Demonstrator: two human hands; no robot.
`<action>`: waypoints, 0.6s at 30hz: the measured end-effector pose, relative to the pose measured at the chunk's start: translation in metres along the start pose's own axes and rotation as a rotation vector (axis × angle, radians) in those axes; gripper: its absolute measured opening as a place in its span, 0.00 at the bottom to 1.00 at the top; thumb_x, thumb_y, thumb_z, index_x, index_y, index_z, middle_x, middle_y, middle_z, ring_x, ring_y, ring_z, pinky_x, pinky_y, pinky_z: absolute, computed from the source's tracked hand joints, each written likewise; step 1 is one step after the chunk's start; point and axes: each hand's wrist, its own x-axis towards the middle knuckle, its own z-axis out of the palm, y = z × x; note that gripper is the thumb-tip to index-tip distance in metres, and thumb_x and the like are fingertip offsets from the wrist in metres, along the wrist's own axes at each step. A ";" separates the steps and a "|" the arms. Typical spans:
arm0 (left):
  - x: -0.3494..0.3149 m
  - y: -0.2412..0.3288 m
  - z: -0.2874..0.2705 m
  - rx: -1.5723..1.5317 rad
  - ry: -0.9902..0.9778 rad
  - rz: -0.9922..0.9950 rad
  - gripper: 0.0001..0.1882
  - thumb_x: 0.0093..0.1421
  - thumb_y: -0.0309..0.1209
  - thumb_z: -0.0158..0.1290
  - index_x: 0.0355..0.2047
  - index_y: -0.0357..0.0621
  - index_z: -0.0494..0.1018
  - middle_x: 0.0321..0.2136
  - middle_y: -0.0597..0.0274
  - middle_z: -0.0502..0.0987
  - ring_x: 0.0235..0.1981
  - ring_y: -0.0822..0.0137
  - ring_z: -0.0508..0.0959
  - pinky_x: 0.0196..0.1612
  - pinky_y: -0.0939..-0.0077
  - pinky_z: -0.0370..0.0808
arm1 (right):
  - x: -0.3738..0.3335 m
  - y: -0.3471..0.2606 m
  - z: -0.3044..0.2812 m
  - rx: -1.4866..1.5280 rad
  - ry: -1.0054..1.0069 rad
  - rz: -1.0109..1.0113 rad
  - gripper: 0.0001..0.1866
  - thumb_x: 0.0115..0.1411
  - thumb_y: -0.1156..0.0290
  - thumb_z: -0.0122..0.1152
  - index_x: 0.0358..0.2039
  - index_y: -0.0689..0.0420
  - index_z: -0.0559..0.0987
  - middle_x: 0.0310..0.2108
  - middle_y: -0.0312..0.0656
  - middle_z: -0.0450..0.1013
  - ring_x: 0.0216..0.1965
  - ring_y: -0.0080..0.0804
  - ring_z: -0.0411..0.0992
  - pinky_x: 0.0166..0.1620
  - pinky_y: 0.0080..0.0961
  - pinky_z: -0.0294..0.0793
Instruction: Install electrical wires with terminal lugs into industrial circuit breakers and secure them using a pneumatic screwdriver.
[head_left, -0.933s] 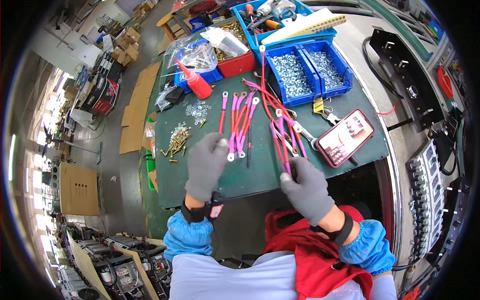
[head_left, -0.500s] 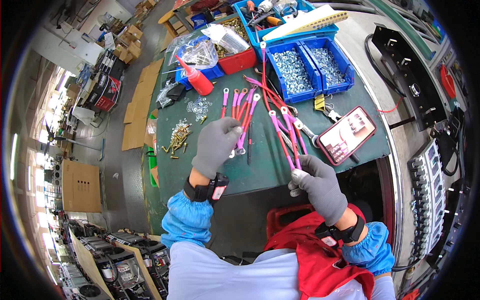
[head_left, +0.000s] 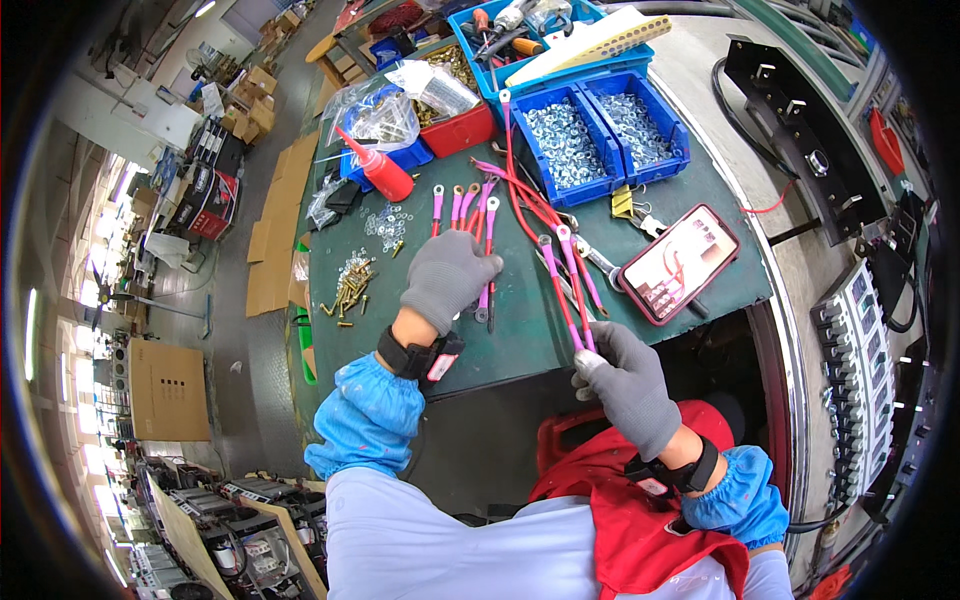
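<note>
My right grip (head_left: 630, 385) pinches red, pink-sleeved cables (head_left: 563, 300) low, likely leaving metal rings (head_left: 545, 240) free; left grip (head_left: 450, 278) covers similar cables (head_left: 490, 228), can't tell if closed.

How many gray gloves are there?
2. One covers the left hand, over some red-and-pink cables; the other covers the right hand, which holds other red-and-pink cables. More could be hidden.
</note>
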 end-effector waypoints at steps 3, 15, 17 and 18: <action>0.000 0.002 0.003 -0.004 0.021 -0.006 0.19 0.49 0.45 0.59 0.24 0.39 0.79 0.21 0.50 0.78 0.27 0.53 0.80 0.34 0.61 0.74 | -0.001 0.003 -0.001 -0.010 0.014 -0.004 0.15 0.61 0.74 0.53 0.48 0.65 0.71 0.28 0.37 0.71 0.26 0.19 0.70 0.30 0.18 0.73; 0.017 -0.001 -0.006 -0.023 -0.063 0.025 0.19 0.46 0.43 0.60 0.20 0.37 0.78 0.18 0.50 0.77 0.23 0.56 0.79 0.32 0.62 0.74 | -0.012 0.012 -0.003 -0.063 0.052 -0.066 0.14 0.60 0.74 0.55 0.45 0.65 0.72 0.24 0.36 0.71 0.22 0.18 0.69 0.28 0.19 0.71; 0.016 -0.001 -0.007 -0.034 -0.091 0.004 0.19 0.46 0.43 0.60 0.20 0.36 0.78 0.18 0.49 0.77 0.24 0.55 0.79 0.32 0.62 0.74 | -0.015 0.015 -0.005 -0.121 0.058 -0.068 0.14 0.59 0.72 0.56 0.45 0.64 0.73 0.24 0.39 0.71 0.22 0.19 0.70 0.28 0.21 0.71; 0.014 -0.001 -0.006 0.093 -0.086 0.109 0.18 0.47 0.44 0.58 0.22 0.38 0.78 0.22 0.48 0.77 0.27 0.52 0.79 0.35 0.60 0.74 | -0.016 0.017 -0.006 -0.109 0.055 -0.106 0.14 0.59 0.72 0.56 0.45 0.64 0.73 0.24 0.39 0.71 0.22 0.19 0.70 0.28 0.21 0.71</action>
